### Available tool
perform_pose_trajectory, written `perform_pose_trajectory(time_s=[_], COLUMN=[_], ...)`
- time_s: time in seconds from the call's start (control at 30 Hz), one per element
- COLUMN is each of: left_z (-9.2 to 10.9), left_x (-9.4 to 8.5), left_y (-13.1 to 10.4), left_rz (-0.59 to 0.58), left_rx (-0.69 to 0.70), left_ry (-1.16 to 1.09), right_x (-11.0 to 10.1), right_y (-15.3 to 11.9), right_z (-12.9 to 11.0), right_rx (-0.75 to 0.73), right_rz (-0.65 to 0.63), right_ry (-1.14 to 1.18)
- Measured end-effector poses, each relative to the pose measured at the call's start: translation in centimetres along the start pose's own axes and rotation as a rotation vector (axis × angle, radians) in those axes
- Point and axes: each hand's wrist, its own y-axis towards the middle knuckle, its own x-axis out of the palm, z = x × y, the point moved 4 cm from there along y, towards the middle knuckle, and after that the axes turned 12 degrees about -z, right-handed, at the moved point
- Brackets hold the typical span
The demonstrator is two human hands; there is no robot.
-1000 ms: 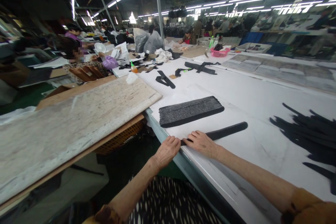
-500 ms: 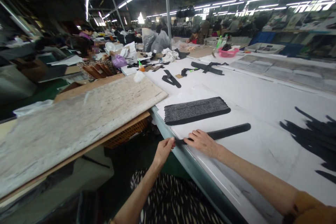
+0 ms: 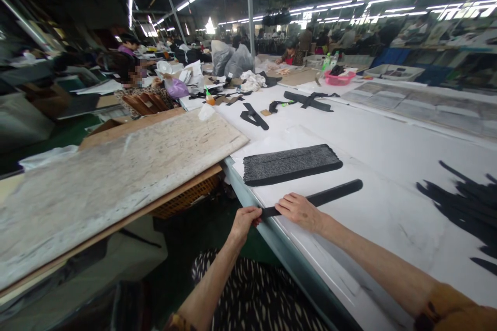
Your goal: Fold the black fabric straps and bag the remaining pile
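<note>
While left hand pinches near end of black strip at edge of white table, right hand curls over it, grip unclear; neatly layered strips beyond look done, loose dark pile seemingly left.

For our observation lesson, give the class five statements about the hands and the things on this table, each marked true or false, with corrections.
1. The left hand holds one end of a dark strip. True.
2. The right hand is raised high above the strip. False: the right hand is on the strip.
3. A grey-and-black stack lies on the white table, beyond the strip. True.
4. The pink basket is nearer the hands than the stack is. False: the pink basket is farther away.
5. A loose pile of dark pieces lies at the right of the picture. True.
</note>
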Motion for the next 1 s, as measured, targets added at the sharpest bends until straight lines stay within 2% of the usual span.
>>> perform_pose_trajectory(time_s=[0.17,0.53,0.73,1.0], left_z=[-0.2,-1.4,-3.5,-7.1], left_x=[0.0,-2.0,-3.5,-6.3], left_y=[-0.1,-0.9,-0.9,-1.6], left_rz=[-0.003,0.051,0.099,0.187], left_rx=[-0.013,-0.023,-0.079,-0.16], left_ry=[0.01,0.031,0.026,0.017], right_x=[-0.1,0.3,-0.1,-0.5], right_y=[0.0,-2.5,-3.3,-5.6], right_z=[-0.2,1.7,1.7,2.3], right_rx=[-0.01,0.067,0.046,0.073], right_rz=[0.031,0.017,0.018,0.039], right_ry=[-0.003,-0.02,-0.001,-0.015])
